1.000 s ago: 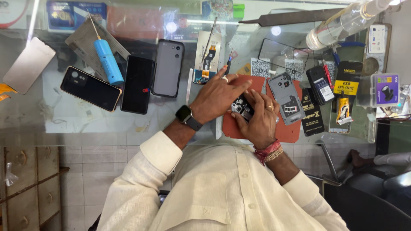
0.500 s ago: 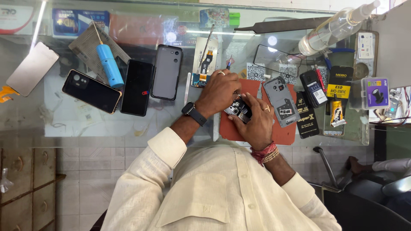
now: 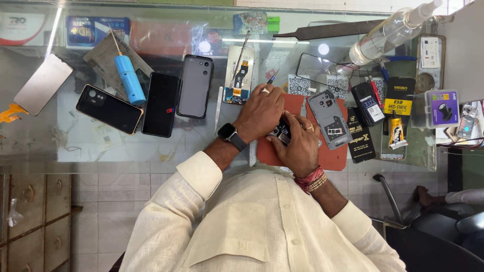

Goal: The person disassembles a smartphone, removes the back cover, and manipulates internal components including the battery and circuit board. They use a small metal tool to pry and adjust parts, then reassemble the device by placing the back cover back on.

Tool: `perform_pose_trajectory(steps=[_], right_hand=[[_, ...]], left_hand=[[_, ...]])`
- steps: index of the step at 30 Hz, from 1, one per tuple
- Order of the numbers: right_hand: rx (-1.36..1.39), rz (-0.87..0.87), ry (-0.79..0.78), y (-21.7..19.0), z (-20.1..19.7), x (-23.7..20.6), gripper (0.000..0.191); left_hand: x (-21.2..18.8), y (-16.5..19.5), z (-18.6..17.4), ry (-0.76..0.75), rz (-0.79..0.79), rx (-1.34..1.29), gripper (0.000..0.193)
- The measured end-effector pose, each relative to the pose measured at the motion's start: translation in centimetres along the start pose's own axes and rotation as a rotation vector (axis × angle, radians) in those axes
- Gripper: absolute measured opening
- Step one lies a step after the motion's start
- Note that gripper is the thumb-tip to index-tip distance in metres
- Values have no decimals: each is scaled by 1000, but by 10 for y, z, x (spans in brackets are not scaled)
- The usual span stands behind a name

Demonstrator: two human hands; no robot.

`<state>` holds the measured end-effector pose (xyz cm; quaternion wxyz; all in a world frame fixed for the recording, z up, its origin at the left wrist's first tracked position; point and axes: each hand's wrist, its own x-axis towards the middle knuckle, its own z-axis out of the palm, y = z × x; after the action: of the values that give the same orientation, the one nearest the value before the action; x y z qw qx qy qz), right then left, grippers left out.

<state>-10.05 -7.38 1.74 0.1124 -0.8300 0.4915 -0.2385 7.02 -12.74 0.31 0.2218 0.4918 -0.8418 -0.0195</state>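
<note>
Your left hand (image 3: 262, 112) and right hand (image 3: 301, 143) both have their grip clamped on one small dark phone part (image 3: 281, 133), on the red mat (image 3: 333, 157) at centre. Three phones (image 3: 160, 103) lie at nine o'clock on the glass surface (image 3: 75, 141).

A glass counter (image 3: 101, 146) ran across the view, bright lamp glare (image 3: 322, 49) reflected in its top. Below it lay pale floor tiles (image 3: 126, 201). Wooden drawers (image 3: 35, 216) stood at one side, a dark chair (image 3: 433, 247) at the other.
</note>
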Motion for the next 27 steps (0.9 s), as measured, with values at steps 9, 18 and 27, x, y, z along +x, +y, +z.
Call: perform_pose_trajectory(steps=[9,18,27], right_hand=[[-6,8,-11,-2,-4,1,74],[-22,5,-23,0,-7,2,76],[-42,3,-26,2,-8,3,75]], left_hand=[[-2,-1,-3,-4,-28,-13,14],[-8,5,4,81,-45,-34,17],[-13,5,-4,70,-132,-211,9]])
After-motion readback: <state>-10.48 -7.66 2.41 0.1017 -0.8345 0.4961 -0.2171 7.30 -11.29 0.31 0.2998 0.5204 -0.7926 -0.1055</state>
